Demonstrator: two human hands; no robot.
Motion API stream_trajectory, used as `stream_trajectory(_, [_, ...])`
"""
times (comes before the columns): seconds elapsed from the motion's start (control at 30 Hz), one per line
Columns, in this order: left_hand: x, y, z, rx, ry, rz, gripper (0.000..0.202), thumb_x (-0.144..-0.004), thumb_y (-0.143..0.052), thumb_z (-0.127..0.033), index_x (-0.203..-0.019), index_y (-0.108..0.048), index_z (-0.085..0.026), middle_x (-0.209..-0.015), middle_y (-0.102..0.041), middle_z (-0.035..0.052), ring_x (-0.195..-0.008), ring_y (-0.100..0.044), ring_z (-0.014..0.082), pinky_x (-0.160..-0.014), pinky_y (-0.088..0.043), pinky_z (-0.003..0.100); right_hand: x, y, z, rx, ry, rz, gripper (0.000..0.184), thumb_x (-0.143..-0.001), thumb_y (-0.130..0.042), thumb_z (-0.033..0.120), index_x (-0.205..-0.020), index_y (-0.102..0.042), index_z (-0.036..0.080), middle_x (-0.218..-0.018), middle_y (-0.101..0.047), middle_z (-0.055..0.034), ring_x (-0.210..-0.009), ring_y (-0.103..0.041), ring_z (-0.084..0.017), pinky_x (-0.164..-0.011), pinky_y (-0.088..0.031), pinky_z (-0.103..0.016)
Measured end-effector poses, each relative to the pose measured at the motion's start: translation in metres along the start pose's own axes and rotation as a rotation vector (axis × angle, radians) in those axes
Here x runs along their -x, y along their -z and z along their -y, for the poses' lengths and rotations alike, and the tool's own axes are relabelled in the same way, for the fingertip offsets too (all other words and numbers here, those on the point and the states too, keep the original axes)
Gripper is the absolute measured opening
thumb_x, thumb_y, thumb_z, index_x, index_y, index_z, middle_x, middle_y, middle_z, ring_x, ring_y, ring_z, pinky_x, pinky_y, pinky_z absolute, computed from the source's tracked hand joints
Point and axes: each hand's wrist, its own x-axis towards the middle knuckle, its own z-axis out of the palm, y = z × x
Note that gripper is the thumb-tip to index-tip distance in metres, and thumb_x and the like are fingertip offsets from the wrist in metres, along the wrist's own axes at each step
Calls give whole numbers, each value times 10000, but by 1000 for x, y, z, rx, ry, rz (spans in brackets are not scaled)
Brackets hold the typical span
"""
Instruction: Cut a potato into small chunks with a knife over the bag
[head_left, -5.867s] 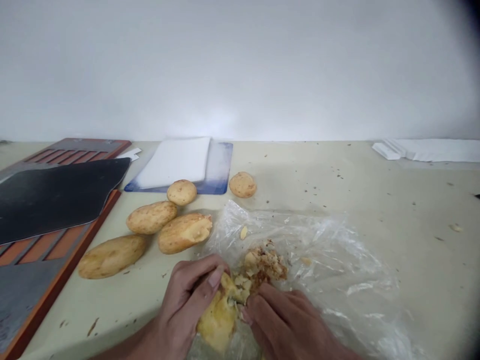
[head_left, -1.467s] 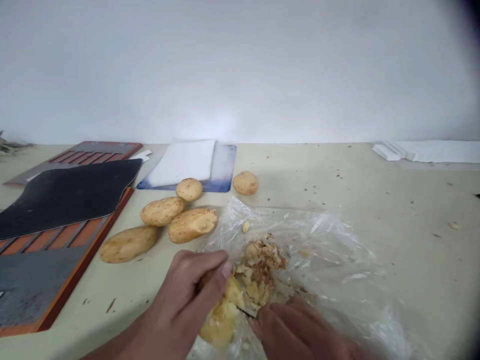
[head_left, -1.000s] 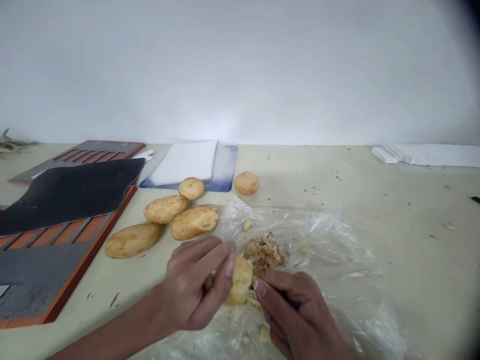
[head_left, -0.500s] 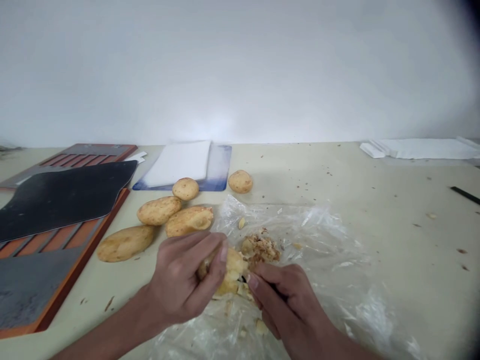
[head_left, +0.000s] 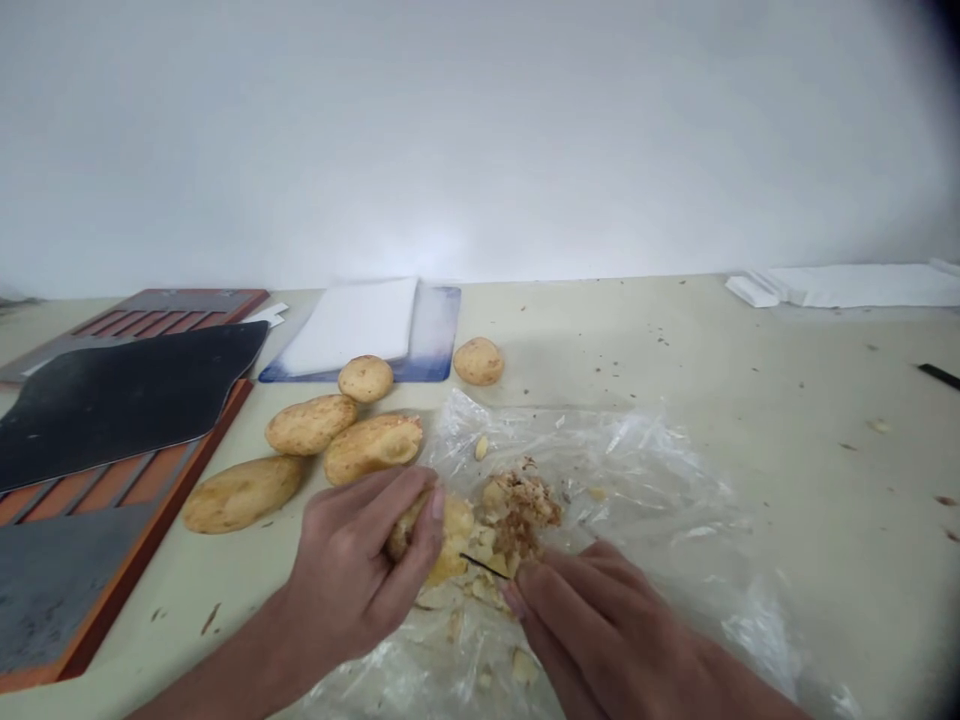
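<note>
My left hand (head_left: 360,565) is wrapped round a partly peeled yellow potato (head_left: 448,530) held over a clear plastic sheet (head_left: 645,500). My right hand (head_left: 592,620) is closed on a thin dark blade (head_left: 484,566) whose tip rests against the potato's peeled side. A heap of brown and yellow peelings (head_left: 521,500) lies on the plastic just beyond the potato. Several unpeeled potatoes (head_left: 309,425) lie on the table to the left of the plastic, with one small potato (head_left: 478,361) further back.
A black mat (head_left: 112,395) lies on an orange and grey board (head_left: 90,500) at the left. A white pad (head_left: 352,320) rests on a blue sheet behind the potatoes. White paper (head_left: 855,285) sits at the far right. Crumbs dot the pale table (head_left: 787,400).
The potato has been turned in my left hand and held lower over the plastic. My right hand has drawn back toward me, so the blade's tip now shows.
</note>
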Motion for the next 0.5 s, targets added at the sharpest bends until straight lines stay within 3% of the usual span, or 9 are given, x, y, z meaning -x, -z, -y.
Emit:
stream_trajectory(0.1, [1, -1, -2, -43, -61, -14, 99, -957, -512, -160, -962, -611, -163, -753, -695, 11, -614, -655, 115, -549, -468, 244, 1, -1, 4, -22, -13, 57, 101, -976, -579, 201, -881, -547, 209, -793, -618, 12, -623, -551, -169, -584, -453, -313])
stream_trajectory(0.2, [4, -2, -2, -104, -136, -82, 91, -911, -561, -147, -975, -627, -141, -738, -708, 34, -634, -685, 152, -561, -488, 272, -1, -2, 6, -5, -35, 47, 159, -863, -671, 115, -854, -544, 211, -765, -615, 23, -597, -551, -165, -562, -448, -310])
stream_trajectory(0.37, [10, -3, 3, -179, -177, -157, 144, -875, -600, -127, -1006, -660, -133, -767, -713, 37, -665, -675, 155, -613, -519, 277, -4, -6, 6, 52, -78, -11, 263, -758, -497, -26, -831, -592, 209, -748, -666, 4, -580, -584, -188, -541, -465, -325])
stream_trajectory(0.5, [12, 0, 3, -189, -217, -151, 167, -865, -598, -132, -1008, -686, -126, -812, -727, 43, -725, -672, 153, -686, -540, 277, -7, -10, 9, -113, -248, -189, 313, -975, -396, 75, -764, -584, 209, -734, -712, -8, -520, -596, -136, -548, -518, -250])
